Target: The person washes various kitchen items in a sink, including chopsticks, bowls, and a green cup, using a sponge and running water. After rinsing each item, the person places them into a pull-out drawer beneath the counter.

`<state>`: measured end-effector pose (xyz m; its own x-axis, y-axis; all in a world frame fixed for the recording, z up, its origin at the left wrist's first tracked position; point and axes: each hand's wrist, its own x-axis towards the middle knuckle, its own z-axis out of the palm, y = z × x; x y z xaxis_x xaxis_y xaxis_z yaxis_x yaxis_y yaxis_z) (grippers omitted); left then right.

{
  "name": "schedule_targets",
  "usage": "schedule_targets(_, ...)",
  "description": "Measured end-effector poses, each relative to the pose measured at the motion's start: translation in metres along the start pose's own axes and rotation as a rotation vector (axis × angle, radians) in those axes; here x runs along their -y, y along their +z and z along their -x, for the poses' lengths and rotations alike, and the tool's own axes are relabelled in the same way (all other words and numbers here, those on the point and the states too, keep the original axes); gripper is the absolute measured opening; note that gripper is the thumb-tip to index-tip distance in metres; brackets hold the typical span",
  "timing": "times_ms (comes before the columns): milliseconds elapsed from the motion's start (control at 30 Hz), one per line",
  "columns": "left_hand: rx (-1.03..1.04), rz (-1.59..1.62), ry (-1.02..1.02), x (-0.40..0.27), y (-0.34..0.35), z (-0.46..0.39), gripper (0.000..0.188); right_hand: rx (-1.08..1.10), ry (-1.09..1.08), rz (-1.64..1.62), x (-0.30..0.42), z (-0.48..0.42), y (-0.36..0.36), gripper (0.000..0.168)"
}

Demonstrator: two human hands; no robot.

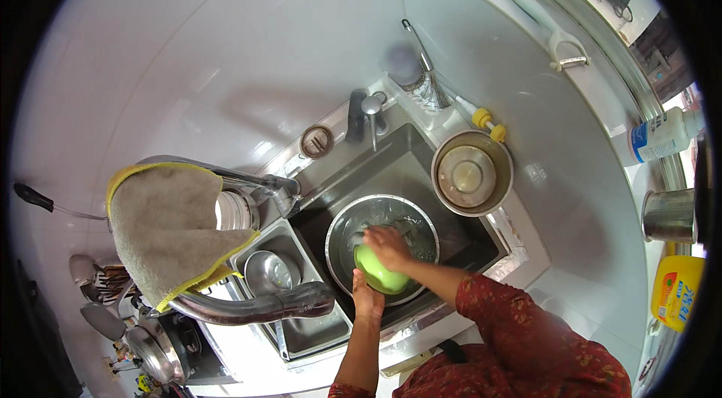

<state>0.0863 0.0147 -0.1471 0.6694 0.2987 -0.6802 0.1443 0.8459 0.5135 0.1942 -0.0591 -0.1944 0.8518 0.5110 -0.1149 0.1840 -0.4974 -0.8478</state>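
A light green bowl (381, 274) is tilted over a round metal basin (434, 229) that holds water and stands in the sink (414, 158). My left hand (368, 299) grips the bowl's near left rim, thumb up along its side. Across the bowl's far edge lies my right hand (388, 247), its fingers at the rim beside something greyish that is too blurred to name. Left of the basin, a metal ladle or small pot (272, 273) rests in a smaller steel basin compartment.
A curved chrome faucet (254, 308) arches at the left, with a grey yellow-edged cloth (169, 223) draped over it. A metal pot (472, 172) stands at the sink's right corner. Behind the sink are a soap dispenser pump (371, 107) and a drain strainer (316, 141). Bottles line the right ledge.
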Motion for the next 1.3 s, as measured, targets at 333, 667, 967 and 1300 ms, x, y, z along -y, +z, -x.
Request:
schedule_targets(333, -0.022, -0.374, 0.041, -0.015, 0.003, -0.003, 0.034, -0.108, 0.106, -0.085, -0.008, 0.000, -0.003, 0.025)
schedule_targets(667, -0.037, 0.139, -0.164, -0.038, -0.006, -0.020, 0.058, 0.268, -0.626, 0.108, 0.053, 0.082, -0.036, 0.013)
schedule_targets(967, 0.010, -0.031, -0.013, -0.033, -0.020, -0.034, 0.037, 0.837, -0.400, 0.511, 0.012, 0.078, -0.037, 0.025)
schedule_targets(1300, -0.109, -0.795, 0.308, -0.027, 0.007, -0.021, 0.024, 0.060, 0.098, 0.353, -0.004, 0.034, -0.054, 0.028)
